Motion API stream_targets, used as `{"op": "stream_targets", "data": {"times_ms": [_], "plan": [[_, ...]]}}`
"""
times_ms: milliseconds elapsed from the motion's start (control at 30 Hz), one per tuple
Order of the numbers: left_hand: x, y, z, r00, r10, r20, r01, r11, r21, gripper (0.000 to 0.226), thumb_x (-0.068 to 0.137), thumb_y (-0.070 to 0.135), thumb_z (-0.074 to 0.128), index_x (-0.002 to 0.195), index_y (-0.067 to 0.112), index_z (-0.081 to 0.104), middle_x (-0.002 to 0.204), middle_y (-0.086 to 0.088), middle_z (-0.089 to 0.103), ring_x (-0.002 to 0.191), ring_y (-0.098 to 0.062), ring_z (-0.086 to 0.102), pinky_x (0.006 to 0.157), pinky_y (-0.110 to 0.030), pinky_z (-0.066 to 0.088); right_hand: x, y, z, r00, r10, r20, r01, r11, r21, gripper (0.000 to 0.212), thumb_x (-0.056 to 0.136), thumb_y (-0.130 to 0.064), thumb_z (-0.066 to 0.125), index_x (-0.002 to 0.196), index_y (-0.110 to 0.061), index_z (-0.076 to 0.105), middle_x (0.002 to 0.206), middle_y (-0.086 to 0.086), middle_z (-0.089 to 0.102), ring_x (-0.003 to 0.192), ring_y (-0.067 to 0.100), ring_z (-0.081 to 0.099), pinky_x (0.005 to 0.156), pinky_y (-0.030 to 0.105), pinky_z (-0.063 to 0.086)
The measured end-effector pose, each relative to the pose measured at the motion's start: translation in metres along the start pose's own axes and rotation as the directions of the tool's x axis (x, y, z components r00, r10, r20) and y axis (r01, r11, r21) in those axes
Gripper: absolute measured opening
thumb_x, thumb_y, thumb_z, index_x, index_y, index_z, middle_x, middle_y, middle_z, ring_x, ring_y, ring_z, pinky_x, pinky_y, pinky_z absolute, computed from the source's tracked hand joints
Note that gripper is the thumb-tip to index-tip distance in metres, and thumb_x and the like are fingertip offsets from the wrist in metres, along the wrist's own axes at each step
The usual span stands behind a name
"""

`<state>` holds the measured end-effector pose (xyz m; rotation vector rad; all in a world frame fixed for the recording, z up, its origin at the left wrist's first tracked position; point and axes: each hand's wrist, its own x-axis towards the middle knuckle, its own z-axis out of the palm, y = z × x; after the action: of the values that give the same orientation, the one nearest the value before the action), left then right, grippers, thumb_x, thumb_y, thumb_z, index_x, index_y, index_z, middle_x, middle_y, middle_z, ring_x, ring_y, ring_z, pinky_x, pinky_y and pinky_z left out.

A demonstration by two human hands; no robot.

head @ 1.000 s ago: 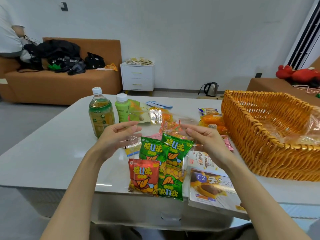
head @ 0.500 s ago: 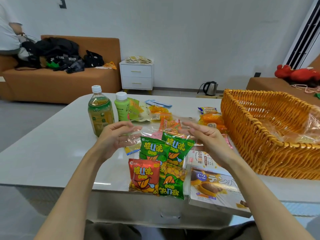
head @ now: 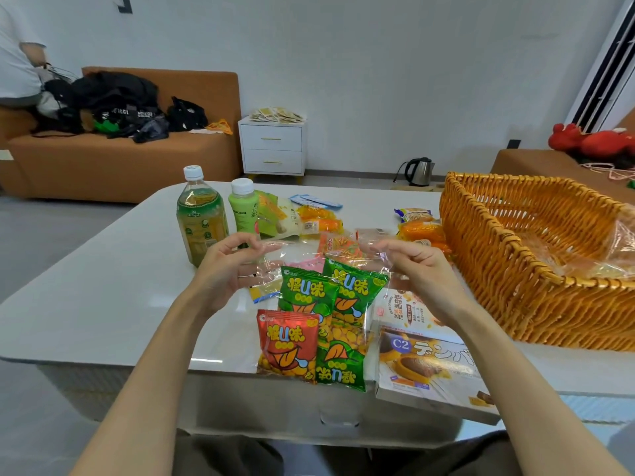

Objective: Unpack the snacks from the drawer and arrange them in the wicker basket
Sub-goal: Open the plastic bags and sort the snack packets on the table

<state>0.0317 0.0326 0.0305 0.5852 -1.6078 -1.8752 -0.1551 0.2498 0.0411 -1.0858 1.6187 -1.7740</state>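
Item: clear plastic bag (head: 302,253) of green and red snack packets (head: 309,295), on glossy white table (head: 103,286). Left hand (head: 223,269) and right hand (head: 426,273) pinch its top edge (fingers curled). Orange wicker basket (head: 508,269) just beside.

Orange sofa (head: 120,166) bearing black bags (head: 117,97); white two-drawer cabinet (head: 273,146) beside it; kettle (head: 417,171) on floor; red plush toy (head: 598,144) at right.

Rough woven wicker basket (head: 515,269); glossy smooth table (head: 103,304).
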Motion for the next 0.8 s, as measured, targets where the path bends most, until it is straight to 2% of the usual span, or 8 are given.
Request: {"op": "stream_targets", "data": {"times_ms": [67,167,233,300,400,567,667,800], "plan": [[0.001,-0.002,0.000,1.000,-0.018,0.005,0.019,0.999,-0.044,0.016,0.087,0.003,0.060,0.076,0.013,0.056,0.100,-0.007,0.072,0.082,-0.029,0.073,0.060,-0.030,0.060,-0.002,0.000,0.000,1.000,-0.022,-0.010,0.022,1.000,-0.002,0.023,0.095,-0.005,0.051,0.098,-0.009,0.073,0.080,-0.006,0.071,0.061,0.002,0.059,0.050,0.012,0.046],[0.003,-0.007,-0.001,0.999,-0.037,0.024,0.039,0.996,-0.083,0.012,0.082,0.007,0.062,0.075,0.013,0.055,0.105,-0.009,0.071,0.084,-0.028,0.073,0.063,-0.029,0.060,-0.003,0.005,-0.001,0.999,-0.036,-0.020,0.035,0.999,-0.029,0.022,0.090,-0.016,0.058,0.085,-0.025,0.078,0.077,-0.001,0.065,0.065,0.016,0.049,0.053,0.020,0.051],[0.003,-0.008,-0.001,0.998,-0.045,0.048,0.050,0.993,-0.109,0.012,0.079,0.009,0.063,0.074,0.013,0.053,0.106,-0.008,0.072,0.083,-0.027,0.073,0.066,-0.029,0.060,-0.002,0.007,-0.001,0.999,-0.007,-0.038,0.006,1.000,-0.021,0.028,0.094,-0.012,0.056,0.084,-0.027,0.077,0.074,-0.002,0.060,0.065,0.015,0.046,0.054,0.023,0.053],[0.003,-0.009,0.000,0.998,-0.053,0.046,0.058,0.993,-0.103,0.014,0.084,0.004,0.060,0.075,0.013,0.053,0.104,-0.008,0.072,0.080,-0.025,0.073,0.063,-0.028,0.059,-0.002,0.008,0.000,0.998,0.033,-0.052,-0.032,0.999,0.011,0.029,0.096,-0.009,0.054,0.085,-0.026,0.075,0.080,-0.001,0.064,0.067,0.013,0.049,0.053,0.023,0.053],[0.004,-0.010,0.000,1.000,0.005,-0.001,-0.005,0.995,0.097,0.009,0.088,0.005,0.062,0.082,0.013,0.060,0.107,-0.011,0.072,0.089,-0.034,0.068,0.067,-0.035,0.058,-0.004,0.007,0.005,0.998,0.025,-0.066,-0.026,0.999,-0.022,0.010,0.088,-0.019,0.064,0.089,-0.024,0.073,0.099,0.005,0.073,0.079,0.021,0.060,0.052,0.024,0.051],[-0.004,-0.003,0.003,0.993,0.121,0.008,-0.119,0.969,0.215,0.022,0.088,0.022,0.064,0.110,0.020,0.067,0.106,0.005,0.073,0.085,-0.024,0.072,0.061,-0.030,0.059,-0.001,0.005,0.008,0.988,-0.061,-0.143,0.061,0.998,-0.006,0.010,0.087,-0.012,0.067,0.095,-0.017,0.072,0.091,0.004,0.076,0.074,0.021,0.071,0.052,0.020,0.050],[-0.004,-0.001,0.005,0.986,0.156,-0.052,-0.140,0.962,0.236,0.022,0.091,0.025,0.061,0.111,0.019,0.069,0.100,0.003,0.075,0.080,-0.023,0.072,0.056,-0.028,0.058,-0.001,0.002,0.009,0.982,-0.092,-0.165,0.097,0.995,0.022,0.012,0.089,-0.008,0.064,0.099,-0.010,0.071,0.091,0.007,0.076,0.069,0.021,0.072,0.053,0.021,0.052],[-0.001,0.000,0.004,0.979,0.185,-0.085,-0.157,0.952,0.264,0.016,0.092,0.024,0.061,0.104,0.024,0.070,0.095,0.003,0.075,0.084,-0.030,0.065,0.058,-0.036,0.060,0.000,0.002,0.008,0.979,-0.109,-0.170,0.114,0.993,0.016,0.015,0.091,-0.011,0.061,0.102,-0.014,0.071,0.092,0.005,0.076,0.078,0.022,0.073,0.056,0.025,0.057]]}}
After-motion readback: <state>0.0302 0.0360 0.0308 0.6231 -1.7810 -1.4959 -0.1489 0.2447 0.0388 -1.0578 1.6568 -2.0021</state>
